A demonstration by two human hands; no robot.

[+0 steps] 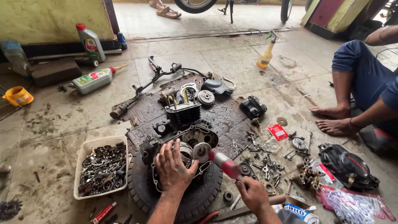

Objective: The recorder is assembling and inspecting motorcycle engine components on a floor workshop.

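Head view: greasy engine case (182,143) on tyre (143,188), cover off.

Engine crankcase (186,145) open, flat atop black tyre (145,191) — red-handled tool (222,161), possibly screwdriver, angled in.

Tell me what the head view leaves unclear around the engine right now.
- Engine case: the part under the left hand is covered.
- Red-handled tool: blurred, its tip cannot be made out.
- Right hand: seen from behind, grip on the handle hidden.
- Tyre: cut off by the bottom edge.
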